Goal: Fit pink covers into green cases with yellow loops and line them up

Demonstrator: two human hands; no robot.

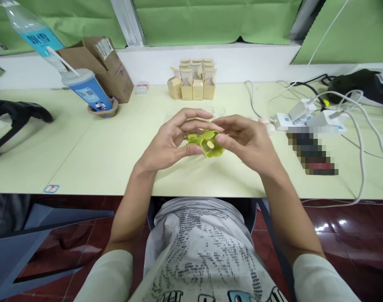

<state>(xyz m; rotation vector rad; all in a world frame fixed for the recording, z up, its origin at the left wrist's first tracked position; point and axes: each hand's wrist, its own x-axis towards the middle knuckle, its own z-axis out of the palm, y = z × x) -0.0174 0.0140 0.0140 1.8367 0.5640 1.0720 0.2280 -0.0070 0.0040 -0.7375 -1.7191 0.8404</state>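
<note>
Between both hands, just above the table, is a hollow yellow-green plastic piece [212, 149] with a scalloped rim. Its open side faces me, and a pale oval spot shows inside. My left hand [169, 140] grips it from the left, thumb below and fingers arched over the top. From the right, my right hand [250, 140] pinches its rim between thumb and fingers. More of the same yellow-green plastic shows behind my left thumb, but I cannot tell whether it is a separate part. Clear plastic pieces [219, 111] lie just beyond my fingers, partly hidden.
Several small open cardboard boxes [192, 89] stand against the wall. Left of them are a small white box [142, 87], a brown carton [120, 77] and a blue drink cup [89, 90] in a holder. White chargers [323, 119] and cables spread on the right, beside a pixelated object [313, 152].
</note>
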